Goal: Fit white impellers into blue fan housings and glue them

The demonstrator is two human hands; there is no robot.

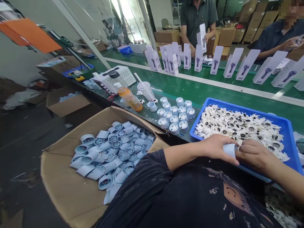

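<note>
Held piece: one pale-blue, smooth plastic cylindrical housing [229, 150], lying roughly sideways, short wall visible, its right end mostly covered by fingers. Position: between both hands, in front of the person's torso, at the near edge of the tray.

Left hand [215, 148]: thumb and fingers curved closely around the housing, holding it. Right hand [255, 154]: fingers curled at the housing's right end; cannot tell whether they grip anything.

Tray: one, blue, rectangular, plastic [290, 134], with a heap of white, bladed plastic fan wheels [237, 122], dark-centred, too overlapped to count.

Left of tray, on the dark bench: fourteen pale-blue round cups with white tops [174, 119], upright in a cluster; one more pale-blue cup [152, 106] tipped beside them. Near that: one clear cup with straw [146, 91], one bottle of orange liquid [129, 97].

Lower left: one open brown cardboard box [62, 167], many pale-blue housings [116, 142] piled inside, uncountable.

Beyond: a row of white printed cartons [215, 61], overlapping at left. Two co-workers; one holds a carton.
</note>
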